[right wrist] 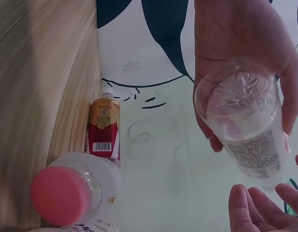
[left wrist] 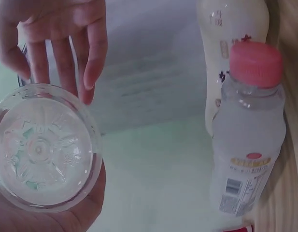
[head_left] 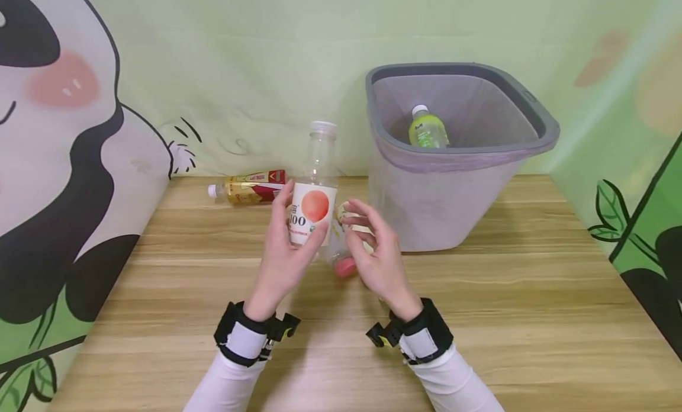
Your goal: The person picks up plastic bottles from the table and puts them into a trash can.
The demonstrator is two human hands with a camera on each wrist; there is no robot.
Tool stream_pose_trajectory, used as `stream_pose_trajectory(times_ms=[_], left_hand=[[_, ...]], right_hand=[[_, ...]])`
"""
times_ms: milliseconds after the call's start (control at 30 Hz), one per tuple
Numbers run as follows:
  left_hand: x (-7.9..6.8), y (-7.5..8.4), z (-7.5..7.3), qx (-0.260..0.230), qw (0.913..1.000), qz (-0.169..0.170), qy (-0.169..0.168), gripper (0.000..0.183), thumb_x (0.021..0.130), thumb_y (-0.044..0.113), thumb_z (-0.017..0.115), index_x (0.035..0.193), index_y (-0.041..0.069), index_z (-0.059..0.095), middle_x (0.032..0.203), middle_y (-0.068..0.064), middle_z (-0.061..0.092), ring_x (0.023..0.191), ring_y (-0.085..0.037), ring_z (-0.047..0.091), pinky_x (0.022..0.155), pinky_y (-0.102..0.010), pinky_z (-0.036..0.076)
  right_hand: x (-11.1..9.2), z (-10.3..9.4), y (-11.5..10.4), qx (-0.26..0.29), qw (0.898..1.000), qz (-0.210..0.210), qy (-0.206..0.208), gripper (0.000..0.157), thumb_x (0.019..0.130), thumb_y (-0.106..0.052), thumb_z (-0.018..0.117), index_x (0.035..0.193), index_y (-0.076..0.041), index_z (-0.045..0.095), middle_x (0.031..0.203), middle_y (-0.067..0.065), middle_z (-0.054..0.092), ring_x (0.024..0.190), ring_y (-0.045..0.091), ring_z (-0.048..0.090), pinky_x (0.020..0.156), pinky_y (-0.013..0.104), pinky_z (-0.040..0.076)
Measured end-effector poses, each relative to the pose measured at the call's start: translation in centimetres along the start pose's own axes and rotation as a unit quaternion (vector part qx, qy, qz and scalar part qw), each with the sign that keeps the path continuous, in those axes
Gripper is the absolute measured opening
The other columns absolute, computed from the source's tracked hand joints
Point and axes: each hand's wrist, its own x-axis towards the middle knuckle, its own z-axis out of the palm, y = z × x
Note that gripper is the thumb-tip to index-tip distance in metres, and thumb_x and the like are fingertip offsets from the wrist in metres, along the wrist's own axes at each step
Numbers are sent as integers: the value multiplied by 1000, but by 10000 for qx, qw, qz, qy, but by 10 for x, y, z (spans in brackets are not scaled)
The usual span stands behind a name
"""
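Observation:
My left hand (head_left: 285, 246) grips a clear bottle (head_left: 314, 205) with a white cap and a white label showing an orange-red fruit. The bottle stands nearly upright, raised above the table, and the left wrist view looks at its round base. Close to its right side is my right hand (head_left: 378, 252), fingers loosely bent and holding nothing. Below and between the hands lies a clear bottle with a pink cap (left wrist: 248, 140). Beside that one, a cream-coloured bottle (left wrist: 233, 24) is partly hidden behind my right fingers in the head view.
A grey bin (head_left: 463, 68) with a liner stands at the back right, a green-labelled bottle (head_left: 428, 131) inside it. At the back left, a red and yellow bottle (head_left: 256, 187) lies on its side on the wooden table (head_left: 533, 317). A printed cloth (head_left: 240, 74) hangs behind.

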Motion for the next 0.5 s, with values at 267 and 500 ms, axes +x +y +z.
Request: stream_pose_trajectory(times_ms=[267,500], left_hand=[[-2,-15,9,-154,9997,139,-136,76,87,20,67,148,14,23,135,-7,44,99,-22,55,71,-37,54],[-7,5,6,148,9998,17,-93,74,87,13,66,147,4,23,131,-15,46,103,-25,52,75,-37,51]], right_hand=[[0,0,-3,-355,9988,-324,-46,44,91,8,47,135,8,44,131,23,51,113,34,53,87,46,51],[0,1,-5,-445,9981,-412,-133,43,92,7,47,135,8,44,132,23,50,115,32,52,89,46,51]])
